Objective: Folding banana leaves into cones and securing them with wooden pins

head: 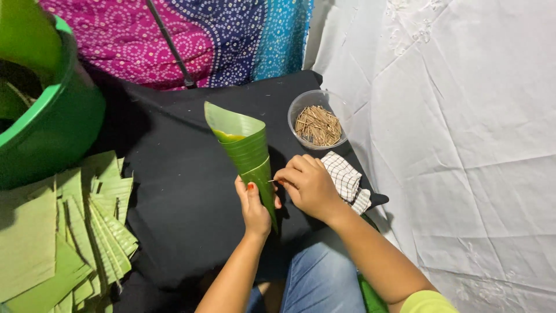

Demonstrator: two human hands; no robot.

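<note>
At far left, a green bucket (55, 124) stands above a pile of cut leaf strips (63, 232); its contents are too dark to tell. Over the black cloth (174, 191), a leaf cone (246, 153) is held nearly upright, its long axis tilted, mouth up-left, tip down by the wrist. The left hand (253, 208) grips the cone's lower part from the left. The right hand (310, 185), just right of it, pinches 1 thin stick (272, 181) against the cone. A checked rag (347, 181) lies beside. Behind, a clear bowl (301, 107) holds sticks (317, 126).
</note>
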